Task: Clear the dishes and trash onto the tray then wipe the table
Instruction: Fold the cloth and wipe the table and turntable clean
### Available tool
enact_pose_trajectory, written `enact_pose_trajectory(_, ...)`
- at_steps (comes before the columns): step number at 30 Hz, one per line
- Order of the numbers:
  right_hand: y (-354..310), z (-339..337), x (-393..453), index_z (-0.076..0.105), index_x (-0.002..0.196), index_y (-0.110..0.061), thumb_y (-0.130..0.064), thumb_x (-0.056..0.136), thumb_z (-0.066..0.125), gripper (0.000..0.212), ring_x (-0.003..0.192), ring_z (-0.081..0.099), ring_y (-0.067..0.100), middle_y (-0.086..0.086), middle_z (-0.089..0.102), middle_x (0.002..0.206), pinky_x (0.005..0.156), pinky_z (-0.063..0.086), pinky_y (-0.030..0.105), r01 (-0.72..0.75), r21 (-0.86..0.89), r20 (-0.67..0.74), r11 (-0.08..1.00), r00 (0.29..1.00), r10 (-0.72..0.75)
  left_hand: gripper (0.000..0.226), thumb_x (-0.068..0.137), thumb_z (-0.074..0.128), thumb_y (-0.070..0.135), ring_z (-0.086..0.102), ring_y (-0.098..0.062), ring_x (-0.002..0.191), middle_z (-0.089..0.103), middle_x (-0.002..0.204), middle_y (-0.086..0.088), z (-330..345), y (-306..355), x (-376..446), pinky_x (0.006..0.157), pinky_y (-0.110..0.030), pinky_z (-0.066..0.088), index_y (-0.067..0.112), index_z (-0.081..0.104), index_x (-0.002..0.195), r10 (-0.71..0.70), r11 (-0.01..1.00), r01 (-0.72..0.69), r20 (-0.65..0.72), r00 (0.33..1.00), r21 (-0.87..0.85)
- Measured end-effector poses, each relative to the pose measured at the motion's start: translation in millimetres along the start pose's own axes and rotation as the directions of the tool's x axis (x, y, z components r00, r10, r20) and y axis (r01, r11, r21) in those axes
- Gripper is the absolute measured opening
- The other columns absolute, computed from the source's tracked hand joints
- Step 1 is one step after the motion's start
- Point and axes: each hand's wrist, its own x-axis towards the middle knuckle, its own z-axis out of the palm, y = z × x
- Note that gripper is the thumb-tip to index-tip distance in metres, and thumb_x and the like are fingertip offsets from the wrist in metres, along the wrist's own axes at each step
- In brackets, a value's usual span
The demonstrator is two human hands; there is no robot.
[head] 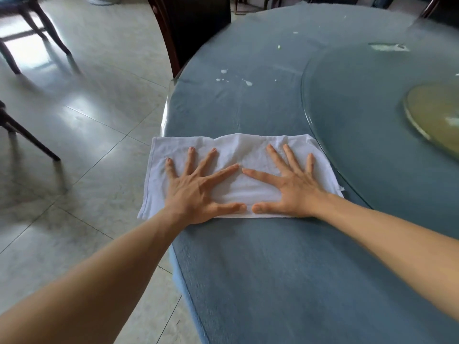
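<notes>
Two bare hands lie flat on a white cloth (238, 175) spread over the near-left part of a round table (273, 269) covered in blue-grey fabric. From the head camera, the left hand (196, 187) presses the left half of the cloth, fingers straight and splayed wide, thumb stretched toward the middle. The right hand (293, 184) presses the right half in the same way, fingers spread, thumb pointing inward. Both thumb tips sit close together near the cloth's near edge, and the two index fingertips almost meet at the cloth's middle. Neither hand curls round anything; the palms simply rest on top.

The cloth lies as a rough rectangle, wrinkled between the hands, with its left end hanging past the table's rim above the tiled floor (74, 145). Its right corner just touches the edge of a round glass turntable (372, 108) that sits on the table, to the cloth's right and beyond it. Under the glass, a yellowish disc (434, 112) shows at the frame's right edge. Beyond the cloth, well apart from it, small white splatters (233, 79) dot the tabletop, and a larger white smear (387, 47) lies at the turntable's far side. A dark chair (193, 28) stands at the table's far-left rim, beyond the cloth.
</notes>
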Motion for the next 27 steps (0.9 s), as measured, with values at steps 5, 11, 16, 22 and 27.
enact_pose_trajectory(5, -3, -14, 55, -0.010, 0.134, -0.087, -0.110, 0.059, 0.023, 0.084, 0.154, -0.034, 0.032, -0.002, -0.028, 0.171, 0.112, -0.013, 0.081, -0.044, 0.014, -0.004, 0.999, 0.999, 0.044, 0.091, 0.058, 0.022, 0.109, -0.012, -0.032, 0.157, 0.001, 0.171, 0.013, -5, -41, 57, 0.114, -0.075, -0.009, 0.078, -0.001, 0.140, 0.035, 0.999, -0.035, 0.001, 0.999, 0.017)
enact_pose_trajectory(11, 3, -33, 133, -0.010, 0.132, -0.088, -0.112, 0.056, 0.015, 0.084, 0.154, -0.033, 0.032, -0.004, -0.028, 0.171, 0.113, -0.013, 0.080, -0.111, 0.043, -0.024, 0.993, 0.993, 0.112, 0.091, 0.056, 0.020, 0.110, -0.014, -0.029, 0.157, -0.002, 0.170, 0.015, -16, -88, 147, 0.114, -0.075, -0.008, 0.080, -0.004, 0.138, 0.071, 0.996, -0.072, 0.039, 0.997, 0.042)
enact_pose_trajectory(16, 13, -45, 182, -0.009, 0.134, -0.087, -0.112, 0.056, 0.016, 0.085, 0.156, -0.030, 0.033, -0.005, -0.027, 0.172, 0.113, -0.012, 0.080, -0.179, 0.046, -0.035, 0.983, 0.983, 0.181, 0.092, 0.054, 0.022, 0.111, -0.021, -0.029, 0.155, -0.007, 0.170, 0.015, -24, -112, 215, 0.114, -0.075, -0.010, 0.081, -0.004, 0.137, 0.137, 0.990, -0.140, 0.069, 0.988, 0.035)
enact_pose_trajectory(22, 24, -50, 210, -0.008, 0.136, -0.086, -0.112, 0.056, 0.015, 0.086, 0.155, -0.031, 0.031, -0.006, -0.027, 0.171, 0.113, -0.011, 0.081, -0.227, 0.070, -0.062, 0.971, 0.971, 0.232, 0.094, 0.053, 0.021, 0.111, -0.012, -0.031, 0.156, 0.002, 0.171, 0.013, -26, -123, 259, 0.112, -0.074, -0.012, 0.079, -0.001, 0.139, 0.201, 0.979, -0.203, 0.050, 0.978, 0.030)
enact_pose_trajectory(27, 37, -58, 236, -0.008, 0.136, -0.086, -0.112, 0.057, 0.015, 0.086, 0.155, -0.032, 0.029, -0.007, -0.027, 0.171, 0.112, -0.010, 0.082, -0.244, 0.070, -0.082, 0.967, 0.965, 0.250, 0.095, 0.052, 0.021, 0.112, -0.012, -0.029, 0.157, 0.000, 0.171, 0.014, -26, -130, 291, 0.115, -0.070, -0.007, 0.080, -0.003, 0.139, 0.213, 0.977, -0.214, 0.057, 0.975, 0.009)
